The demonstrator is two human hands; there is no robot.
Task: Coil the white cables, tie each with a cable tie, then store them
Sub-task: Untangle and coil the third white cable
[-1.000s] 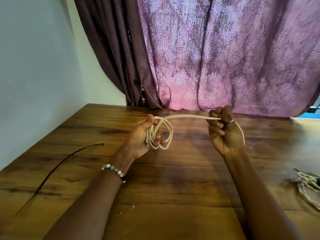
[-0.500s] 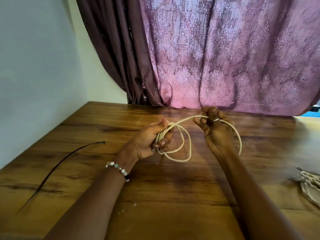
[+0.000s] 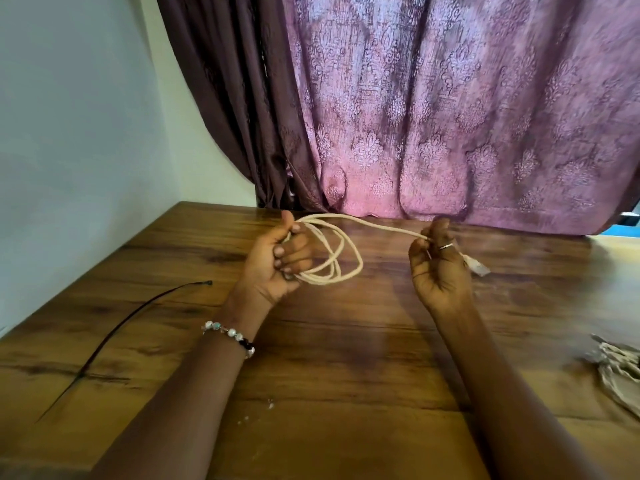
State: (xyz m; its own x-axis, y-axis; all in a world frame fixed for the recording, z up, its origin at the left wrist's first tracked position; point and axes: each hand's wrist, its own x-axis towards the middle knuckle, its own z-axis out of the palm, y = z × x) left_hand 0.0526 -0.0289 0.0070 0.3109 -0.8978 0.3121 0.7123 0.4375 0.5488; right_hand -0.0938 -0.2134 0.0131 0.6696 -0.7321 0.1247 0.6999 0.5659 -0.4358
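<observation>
A purple patterned curtain (image 3: 450, 109) is hanging across the far side, and in front of it a wooden table (image 3: 346, 341) is filling the near ground. Above the table the two hands are working well apart. The left hand (image 3: 277, 258) is gripping a bundle of several loops of the white cable (image 3: 341, 258), fingers curled round the gathered strands. The right hand (image 3: 438, 268) is pinching the cable's free run, which is stretching between the two hands; the plug end (image 3: 478, 266) is poking out to the right of that hand, blurred.

A black cable tie (image 3: 114, 334) is lying on the table at the near left, well apart from both hands. At the right edge a pale bundle (image 3: 620, 372) is resting, possibly more cable, though it is too cropped to tell.

The loops are looking uneven in size, so they are likely risking a tangle or a slip from the left grip if the right hand pulls too hard. Reaching for the tie is also risky: the coil could spring open once only one hand is holding it.
</observation>
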